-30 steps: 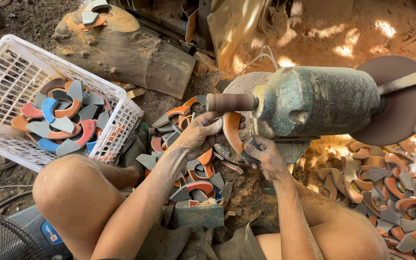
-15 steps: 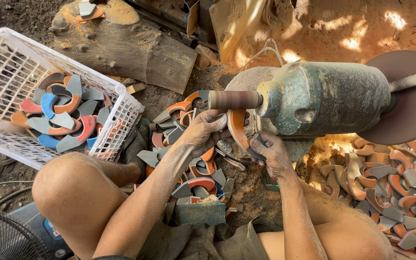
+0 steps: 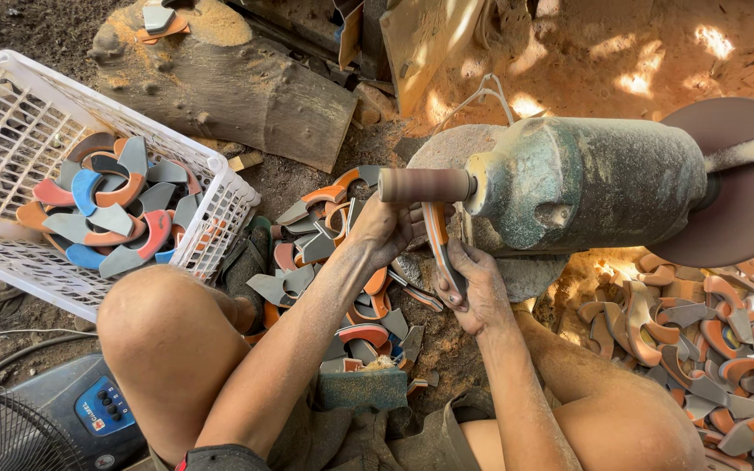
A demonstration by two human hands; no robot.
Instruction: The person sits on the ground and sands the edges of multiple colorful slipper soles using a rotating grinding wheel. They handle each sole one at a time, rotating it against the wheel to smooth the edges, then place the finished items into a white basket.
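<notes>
Curved piece: an orange crescent (image 3: 436, 249) held up under the brown sanding drum (image 3: 425, 185), its long axis running toward the person.
Right hand: (image 3: 473, 288) closed on the piece's near end.
Left hand: (image 3: 386, 228) closed on its far end, nearer the drum.
Motor: the dusty green housing (image 3: 591, 183) lies to the right.
Basket: a white crate (image 3: 220, 187) of pieces, well left.

Both the left hand (image 3: 386, 228) and right hand (image 3: 473, 288) press a curved orange piece (image 3: 438, 244) against the sanding drum (image 3: 422, 185).
</notes>
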